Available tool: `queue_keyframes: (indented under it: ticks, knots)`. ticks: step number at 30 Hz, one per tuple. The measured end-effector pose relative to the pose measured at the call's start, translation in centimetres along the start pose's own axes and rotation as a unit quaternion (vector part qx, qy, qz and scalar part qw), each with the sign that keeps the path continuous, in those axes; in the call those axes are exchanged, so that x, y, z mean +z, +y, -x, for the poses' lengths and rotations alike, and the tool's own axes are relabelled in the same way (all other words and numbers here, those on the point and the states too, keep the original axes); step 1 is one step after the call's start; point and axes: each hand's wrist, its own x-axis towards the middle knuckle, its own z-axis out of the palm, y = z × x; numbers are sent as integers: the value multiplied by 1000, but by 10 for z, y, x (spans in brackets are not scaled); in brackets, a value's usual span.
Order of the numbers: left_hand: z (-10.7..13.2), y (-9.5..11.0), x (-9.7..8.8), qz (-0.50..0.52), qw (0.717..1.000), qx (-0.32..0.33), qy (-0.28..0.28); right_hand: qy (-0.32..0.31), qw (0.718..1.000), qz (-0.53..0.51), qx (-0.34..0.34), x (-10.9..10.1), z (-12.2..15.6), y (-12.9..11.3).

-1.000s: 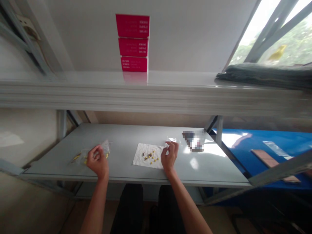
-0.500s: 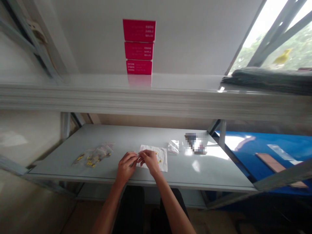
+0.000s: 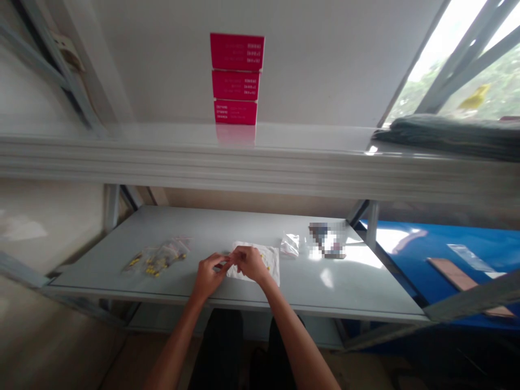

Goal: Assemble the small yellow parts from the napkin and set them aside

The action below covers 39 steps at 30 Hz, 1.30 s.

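The upper shelf (image 3: 260,162) was smeared by blur and hid the wall behind the grey lower shelf (image 3: 357,281). One folded dark cloth (image 3: 447,135) ran off the right edge. Three pink boxes (image 3: 236,78) stood stacked, print unreadable. One white sheet (image 3: 273,265) lay mid-shelf, partly covered by the right hand (image 3: 251,262). The left hand (image 3: 208,273) met it at the sheet's left edge, fingertips pinched together; whether on anything, I could not tell. Clear bags (image 3: 158,259) of yellow bits lay left, uncountable; one small clear bag (image 3: 290,245) lay right.
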Motion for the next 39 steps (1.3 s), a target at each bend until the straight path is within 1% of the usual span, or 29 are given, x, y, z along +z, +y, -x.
queue_keyframes:
  ticks: [3, 6, 8, 10, 12, 14, 15, 17, 19, 21, 22, 23, 25, 26, 27, 28, 30, 31, 32, 35, 39]
  knots:
    - [-1, 3, -2, 34, 999, -28, -14, 5, 996, 78, -48, 1, 0, 1]
    - [0, 3, -2, 35, 998, -43, 8, 1, 981, 167, -96, 5, -1, 0]
    - [0, 1, -2, 17, 998, -49, 23, -7, 970, 218, -105, 8, 0, -2]
    - [0, -2, -2, -7, 997, -60, 46, -6, 962, 256, -95, 12, 1, -4]
    - [1, -3, -2, -27, 992, -86, 83, 9, 956, 284, -75, 15, 2, -5]
    - [1, -3, -1, -42, 988, -103, 110, 45, 953, 298, -41, 18, 2, -6]
    - [2, -3, -1, -46, 988, -98, 112, 69, 952, 296, -22, 20, 3, -6]
    - [2, 0, -1, -46, 993, -58, 96, 121, 956, 267, 3, 21, 2, -7]
    - [2, 3, 0, -39, 997, -4, 72, 157, 967, 200, 1, 20, 0, -8]
    - [1, 2, 0, -28, 997, 29, 67, 152, 982, 110, -17, 17, -4, -8]
    - [-1, 0, 0, -19, 996, 33, 81, 134, 989, 59, -26, 15, -6, -8]
    - [-2, -3, 1, -3, 994, 26, 103, 112, 993, 5, -33, 13, -9, -8]
    - [-4, -10, 3, 50, 988, -28, 142, 74, 991, -106, -42, 8, -13, -6]
    - [-5, -14, 4, 87, 984, -63, 144, 65, 985, -153, -46, 6, -15, -4]
    - [-6, -18, 5, 128, 979, -95, 127, 62, 979, -188, -49, 4, -16, -3]
    - [-6, -20, 5, 170, 973, -120, 99, 60, 975, -208, -52, 1, -16, -1]
    - [-7, -22, 6, 239, 960, -141, 41, 61, 974, -211, -58, -6, -14, 4]
    - [-8, -22, 6, 259, 955, -143, 28, 63, 976, -200, -60, -10, -12, 7]
    - [-9, -20, 6, 269, 952, -144, 26, 66, 979, -184, -60, -15, -10, 10]
    - [-14, -15, 7, 252, 955, -147, 51, 82, 988, -120, -60, -30, 1, 21]
    - [-23, -7, 18, 210, 967, -136, 56, 103, 990, -79, -58, -45, 15, 33]
